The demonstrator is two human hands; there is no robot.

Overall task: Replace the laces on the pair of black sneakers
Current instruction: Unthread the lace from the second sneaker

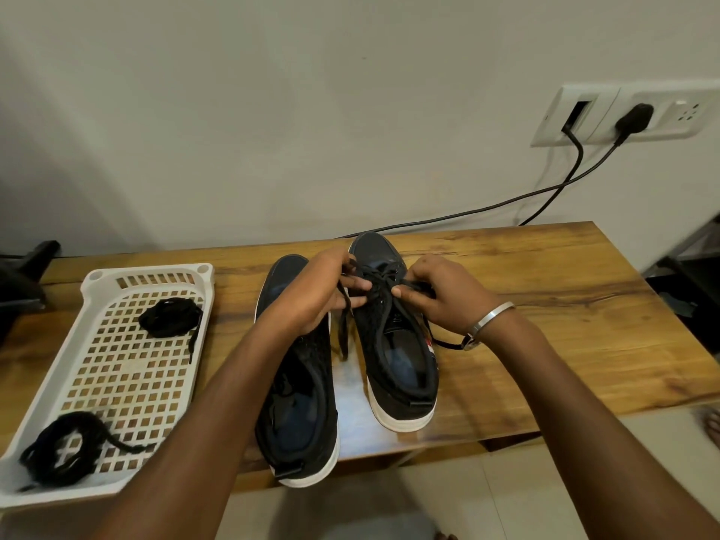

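Currently pinching a black lace (pixel 374 290) with both hands over the right-hand sneaker (pixel 393 337): left hand (pixel 311 294) with fingers curled round one strand near the upper eyelets, right hand (pixel 440 298) with thumb and fingertips pressed together on the other strand, steel bangle (pixel 491 314) at that wrist. Lace ends trailing down, one hanging between the two shoes, one running out beside the right wrist. Lace crossed through several eyelets of this sneaker already (old lace coming out or new one going in, cannot tell from this view).

Left-hand sneaker (pixel 298 383) lying just beside, heel hanging past the table edge, mostly hidden under the left forearm; lace state on it unclear, no lacing visible at the open collar.

White perforated basket (pixel 35 415) at far left on wooden table (pixel 545 305), holding two bundles of black laces: one coil (pixel 171 317) toward the far end, one looser bunch (pixel 62 446) at the near end.

Judgement: early-to-middle stage. One shoe in hand, at best partly done; second shoe likely untouched or awaiting lace; both bundles sitting unused in the basket, so most threading probably left.
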